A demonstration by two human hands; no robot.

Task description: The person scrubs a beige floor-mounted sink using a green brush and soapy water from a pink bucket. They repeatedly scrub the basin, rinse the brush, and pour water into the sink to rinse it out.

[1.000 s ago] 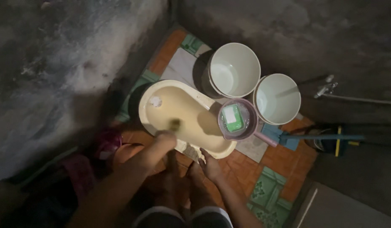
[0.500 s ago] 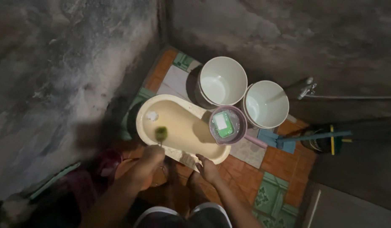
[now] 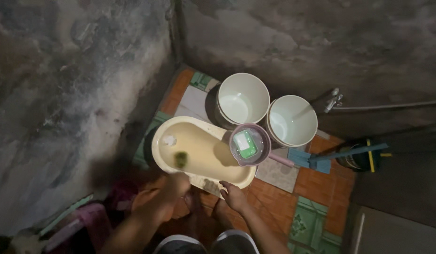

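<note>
A cream squat toilet pan (image 3: 161,141) sits in the tiled floor by the wall corner. My left hand (image 3: 174,184) is closed around the handle of a brush whose green head (image 3: 181,159) lies inside the pan. My right hand (image 3: 233,194) rests with fingers apart on the pan's near rim. A purple dipper (image 3: 261,155) holding a green and white object (image 3: 245,144) sits on the pan's right edge. My knees show at the bottom of the view.
Two white buckets (image 3: 242,99) (image 3: 293,120) with water stand behind the pan, under a tap (image 3: 332,99). A blue-handled floor brush (image 3: 335,155) lies at right. Rough dark walls close in at left and back. A pink object (image 3: 81,221) sits at lower left.
The brush head has moved from the pan's middle toward its left end and back a little. The view shifted, so everything sits lower and further left in frame.
</note>
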